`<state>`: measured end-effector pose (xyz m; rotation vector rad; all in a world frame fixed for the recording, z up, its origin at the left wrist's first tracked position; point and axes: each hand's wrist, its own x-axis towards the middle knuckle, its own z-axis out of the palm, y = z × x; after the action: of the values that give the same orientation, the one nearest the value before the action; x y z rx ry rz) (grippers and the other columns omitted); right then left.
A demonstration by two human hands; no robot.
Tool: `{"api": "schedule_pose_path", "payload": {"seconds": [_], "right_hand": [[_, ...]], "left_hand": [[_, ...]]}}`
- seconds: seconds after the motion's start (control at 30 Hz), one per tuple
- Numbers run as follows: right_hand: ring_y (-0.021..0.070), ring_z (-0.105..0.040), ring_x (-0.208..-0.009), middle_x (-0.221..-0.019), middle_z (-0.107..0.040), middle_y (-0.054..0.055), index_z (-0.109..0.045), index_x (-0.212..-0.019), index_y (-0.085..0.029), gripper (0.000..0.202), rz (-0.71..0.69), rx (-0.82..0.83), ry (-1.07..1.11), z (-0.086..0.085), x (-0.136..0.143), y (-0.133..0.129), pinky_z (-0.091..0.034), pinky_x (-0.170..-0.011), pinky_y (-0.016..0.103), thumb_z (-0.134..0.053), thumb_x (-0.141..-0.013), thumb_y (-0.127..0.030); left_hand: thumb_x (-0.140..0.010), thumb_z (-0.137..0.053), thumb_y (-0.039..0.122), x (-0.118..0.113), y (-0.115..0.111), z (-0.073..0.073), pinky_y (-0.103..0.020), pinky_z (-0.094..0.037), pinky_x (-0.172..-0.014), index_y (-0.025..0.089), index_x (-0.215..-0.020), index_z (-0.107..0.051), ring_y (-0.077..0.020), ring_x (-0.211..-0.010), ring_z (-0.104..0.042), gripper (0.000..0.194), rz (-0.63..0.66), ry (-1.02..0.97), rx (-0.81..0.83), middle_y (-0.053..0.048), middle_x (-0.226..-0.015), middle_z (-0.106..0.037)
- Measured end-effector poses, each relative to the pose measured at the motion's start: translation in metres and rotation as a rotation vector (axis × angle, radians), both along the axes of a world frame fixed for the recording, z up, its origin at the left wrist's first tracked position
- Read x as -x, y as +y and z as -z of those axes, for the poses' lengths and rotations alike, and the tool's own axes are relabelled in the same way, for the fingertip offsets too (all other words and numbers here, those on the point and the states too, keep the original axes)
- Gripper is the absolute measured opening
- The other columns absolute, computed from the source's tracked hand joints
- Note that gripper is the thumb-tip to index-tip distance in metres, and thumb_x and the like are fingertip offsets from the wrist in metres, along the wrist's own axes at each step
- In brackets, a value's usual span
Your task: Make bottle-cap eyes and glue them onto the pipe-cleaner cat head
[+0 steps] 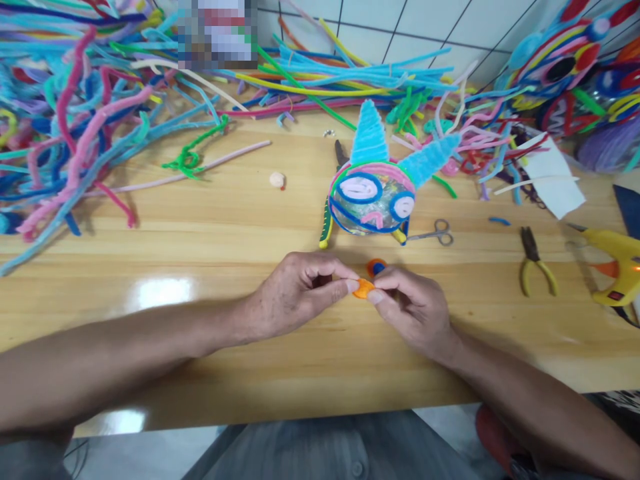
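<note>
Your left hand and your right hand meet over the pale wooden tabletop, each with thumb and forefinger closed to a narrow pinch on a small, flat, fuzzy orange piece. Your left fingertips have its left edge and your right fingertips its right edge, so it sits between your two hands, near the front of the table. Just beyond it, close to your right forefinger, lies an orange-and-blue fuzzy piece, partly hidden by that hand. Farther from you stands a rounded, shiny, clear craft head with two pointed light-blue ears, white eyes ringed in dark blue and a pink mouth; a tool with a green-and-yellow handle shows at its left side. To the right of the head you have small metal scissors, then a short blue fuzzy strip, pliers with yellow handles and, at the right edge, a yellow glue gun. A small cream-coloured ball lies to the left of the head, and a tangled heap of pink, blue and turquoise fuzzy stems covers the far left of the table.
</note>
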<state>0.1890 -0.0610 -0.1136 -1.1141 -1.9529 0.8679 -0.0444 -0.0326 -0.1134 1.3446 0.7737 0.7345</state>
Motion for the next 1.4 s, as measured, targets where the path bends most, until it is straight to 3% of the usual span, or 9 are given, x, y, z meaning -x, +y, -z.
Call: {"api": "schedule_pose_path", "payload": {"seconds": [0.57,0.9,1.4], "right_hand": [[0.0108,-0.058,-0.057,-0.068,-0.064,-0.003,-0.063,-0.085,-0.023,0.016,-0.002,0.002,-0.008,0.0018,0.0,0.0,-0.042,-0.053,0.025,-0.066,-0.1,-0.02],[0.0113,-0.057,-0.058,-0.068,-0.065,-0.002,-0.065,-0.085,-0.023,0.015,0.005,0.023,-0.004,0.0006,-0.0004,0.0001,-0.042,-0.053,0.025,-0.066,-0.099,-0.02],[0.012,-0.059,-0.059,-0.068,-0.065,-0.002,-0.066,-0.084,-0.023,0.015,0.007,0.017,-0.011,0.001,-0.0005,0.0004,-0.043,-0.055,0.026,-0.067,-0.099,-0.022]], "left_hand": [[-0.101,-0.071,0.03,-0.0006,-0.0002,0.0003,-0.022,-0.047,-0.062,0.013,-0.099,-0.083,-0.0115,-0.069,-0.06,0.021,0.0,-0.009,-0.003,-0.006,-0.084,-0.077],[-0.102,-0.07,0.032,-0.0001,-0.0003,0.0013,-0.022,-0.041,-0.057,0.013,-0.1,-0.083,-0.0098,-0.063,-0.052,0.022,0.002,0.007,-0.012,-0.004,-0.078,-0.072],[-0.102,-0.07,0.032,0.0001,0.0007,-0.0014,-0.022,-0.046,-0.06,0.013,-0.098,-0.082,-0.011,-0.066,-0.058,0.023,0.004,0.023,-0.036,-0.006,-0.081,-0.076]]}}
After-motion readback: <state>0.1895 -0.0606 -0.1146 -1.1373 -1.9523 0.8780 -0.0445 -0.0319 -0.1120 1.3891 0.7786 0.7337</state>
